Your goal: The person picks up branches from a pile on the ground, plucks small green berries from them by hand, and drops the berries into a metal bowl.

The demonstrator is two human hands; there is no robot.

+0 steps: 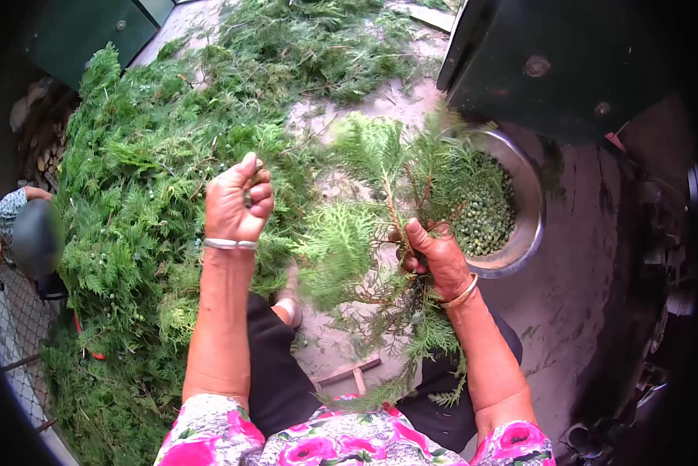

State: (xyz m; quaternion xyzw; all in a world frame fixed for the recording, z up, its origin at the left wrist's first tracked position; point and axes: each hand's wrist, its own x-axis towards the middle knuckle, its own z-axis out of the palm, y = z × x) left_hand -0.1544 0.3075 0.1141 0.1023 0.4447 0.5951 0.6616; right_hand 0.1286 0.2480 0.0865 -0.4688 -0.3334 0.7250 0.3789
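My left hand [240,199] is raised over the green pile, its fingers curled round small greenish-brown bits that look like seed cones. In my right hand [436,256] is a leafy evergreen branch [392,206], held by its stem, with sprays spreading up, to the left and down over my lap. Right behind the branch stands a round metal basin [529,210] holding many small green cones [485,213]. The branch covers the basin's left part.
A large heap of cut evergreen branches [147,179] fills the left and back. Dark green panels [551,70] stand at the back right. Another person [11,217] is at the far left by a wire mesh [23,326]. A wooden piece [349,373] lies between my legs.
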